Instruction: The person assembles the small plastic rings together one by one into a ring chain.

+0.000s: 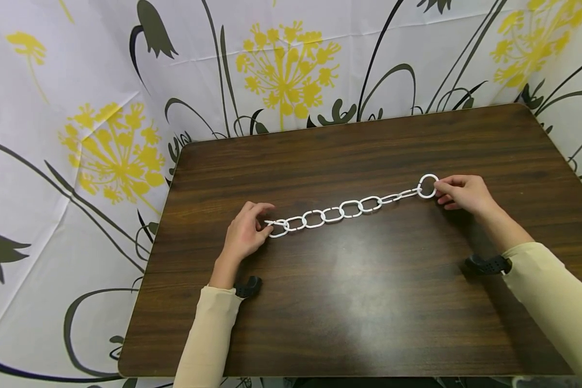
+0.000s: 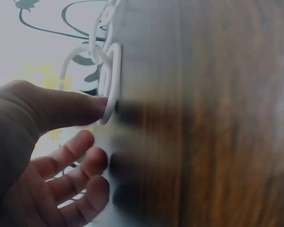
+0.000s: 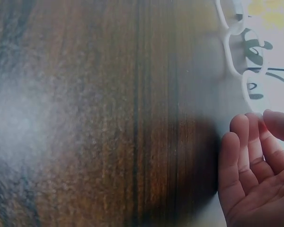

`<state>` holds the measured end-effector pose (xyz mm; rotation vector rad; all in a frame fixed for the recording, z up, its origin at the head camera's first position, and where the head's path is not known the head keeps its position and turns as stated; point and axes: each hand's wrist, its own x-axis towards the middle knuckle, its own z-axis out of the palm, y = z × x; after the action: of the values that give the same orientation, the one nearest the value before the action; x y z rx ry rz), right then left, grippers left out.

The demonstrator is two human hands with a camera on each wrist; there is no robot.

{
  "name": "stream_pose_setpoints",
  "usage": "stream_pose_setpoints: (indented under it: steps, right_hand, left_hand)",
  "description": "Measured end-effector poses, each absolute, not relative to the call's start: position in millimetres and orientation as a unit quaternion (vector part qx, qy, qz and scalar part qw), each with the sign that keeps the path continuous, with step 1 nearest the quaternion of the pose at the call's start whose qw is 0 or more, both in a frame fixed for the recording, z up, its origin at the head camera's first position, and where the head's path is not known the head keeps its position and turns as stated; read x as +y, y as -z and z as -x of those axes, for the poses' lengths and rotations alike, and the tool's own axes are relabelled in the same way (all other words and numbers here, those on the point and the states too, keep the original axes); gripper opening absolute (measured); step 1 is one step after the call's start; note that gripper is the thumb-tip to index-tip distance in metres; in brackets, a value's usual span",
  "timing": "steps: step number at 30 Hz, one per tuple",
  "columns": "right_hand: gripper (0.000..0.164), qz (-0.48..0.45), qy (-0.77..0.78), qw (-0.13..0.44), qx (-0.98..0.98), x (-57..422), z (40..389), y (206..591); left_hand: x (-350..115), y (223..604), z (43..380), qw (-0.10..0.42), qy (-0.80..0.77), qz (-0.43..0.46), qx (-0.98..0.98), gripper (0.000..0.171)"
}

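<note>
A white plastic link chain [image 1: 351, 209] stretches across the brown wooden table [image 1: 320, 302], between both hands. At its left end, the thumb of my left hand [image 1: 244, 231] touches the last link [image 2: 114, 82], while the index finger is spread apart from the thumb. The other fingers [image 2: 95, 163] of that hand are loosely bent and hold nothing. My right hand [image 1: 465, 195] pinches the round link [image 1: 427, 186] at the chain's right end between thumb and fingers. In the right wrist view the fingertips meet at the end of the chain [image 3: 235, 59].
A white curtain [image 1: 102, 64] with yellow and grey plant prints hangs behind the table and to its sides. Black bands [image 1: 487, 265] are on both wrists, below cream sleeves [image 1: 548, 291]. The table's front edge lies near the bottom of the head view.
</note>
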<state>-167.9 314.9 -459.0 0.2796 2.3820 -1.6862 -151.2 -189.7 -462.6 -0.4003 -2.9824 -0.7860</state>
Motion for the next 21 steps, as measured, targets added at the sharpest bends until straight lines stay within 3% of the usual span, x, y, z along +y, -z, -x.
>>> stream_pose_setpoints:
  steps: [21]
  right_hand:
    - [0.020, -0.122, 0.592, 0.104, 0.790, 320.6, 166.4, 458.3]
  left_hand:
    - [-208.0, 456.0, 154.0, 0.002, 0.229, 0.001, -0.973, 0.015]
